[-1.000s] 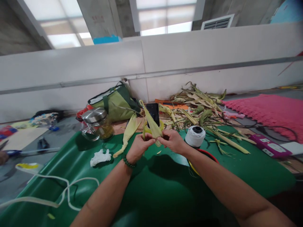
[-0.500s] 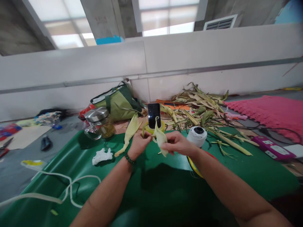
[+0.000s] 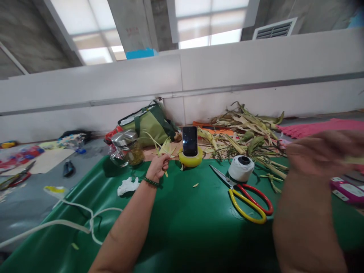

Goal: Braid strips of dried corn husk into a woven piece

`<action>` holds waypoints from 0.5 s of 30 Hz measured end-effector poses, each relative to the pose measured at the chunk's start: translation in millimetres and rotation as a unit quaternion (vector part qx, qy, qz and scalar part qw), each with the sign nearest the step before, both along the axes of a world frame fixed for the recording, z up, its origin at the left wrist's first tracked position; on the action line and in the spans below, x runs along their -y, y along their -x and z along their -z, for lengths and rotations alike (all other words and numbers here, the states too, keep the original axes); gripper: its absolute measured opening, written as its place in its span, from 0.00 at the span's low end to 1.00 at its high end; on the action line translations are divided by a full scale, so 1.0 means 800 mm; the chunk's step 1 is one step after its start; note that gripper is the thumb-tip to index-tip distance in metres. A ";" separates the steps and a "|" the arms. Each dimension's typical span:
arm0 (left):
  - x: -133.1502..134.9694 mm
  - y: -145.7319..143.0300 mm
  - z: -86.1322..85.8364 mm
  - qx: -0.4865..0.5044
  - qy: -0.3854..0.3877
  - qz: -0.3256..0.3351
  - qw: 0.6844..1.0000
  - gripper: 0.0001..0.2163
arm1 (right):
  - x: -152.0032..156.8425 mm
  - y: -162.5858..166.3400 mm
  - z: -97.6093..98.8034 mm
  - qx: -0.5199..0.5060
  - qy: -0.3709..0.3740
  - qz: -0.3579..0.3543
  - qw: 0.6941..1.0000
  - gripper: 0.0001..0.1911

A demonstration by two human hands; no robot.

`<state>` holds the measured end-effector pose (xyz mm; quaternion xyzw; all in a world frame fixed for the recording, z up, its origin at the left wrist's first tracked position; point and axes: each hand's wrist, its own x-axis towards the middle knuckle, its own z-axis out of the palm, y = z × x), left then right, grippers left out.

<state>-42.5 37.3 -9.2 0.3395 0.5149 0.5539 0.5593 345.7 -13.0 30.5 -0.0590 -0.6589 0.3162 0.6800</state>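
My left hand (image 3: 157, 168), with a green bead bracelet at the wrist, is closed round a bundle of pale green corn husk strips (image 3: 164, 148) just left of a black phone (image 3: 190, 140) that stands in a yellow tape roll (image 3: 190, 160). My right hand (image 3: 321, 151) is raised at the right and smeared by motion; a pale husk piece (image 3: 354, 160) seems to stick out of it. Scissors (image 3: 244, 193) with red and yellow handles lie open on the green mat (image 3: 187, 223) between my arms. A spool of white thread (image 3: 241, 168) stands just behind the scissors.
A heap of dry corn husks (image 3: 244, 132) lies against the white wall. A green bag (image 3: 148, 123) and a glass jar with a metal lid (image 3: 126, 148) stand at the back left. A crumpled tissue (image 3: 128, 185) and a white cord (image 3: 71, 223) lie left. A pink mat (image 3: 321, 127) is at right.
My hands have come apart: the right one has swung up and to the right, uncovering the scissors, while the left stays near the phone with the husk strips.
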 end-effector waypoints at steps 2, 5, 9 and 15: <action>0.000 -0.001 0.002 -0.004 0.008 0.013 1.000 0.13 | -0.002 0.055 -0.001 0.010 0.176 0.040 0.984 0.17; 0.000 -0.001 0.003 -0.011 -0.003 -0.005 1.000 0.18 | -0.008 0.143 0.008 0.159 0.377 0.059 0.911 0.23; 0.001 0.002 -0.003 -0.001 -0.107 -0.140 0.984 0.23 | -0.022 0.209 0.040 0.296 0.376 0.027 0.878 0.23; 0.027 -0.024 -0.005 -0.094 -0.040 0.060 0.993 0.21 | -0.034 0.222 0.075 0.302 0.361 0.001 0.882 0.22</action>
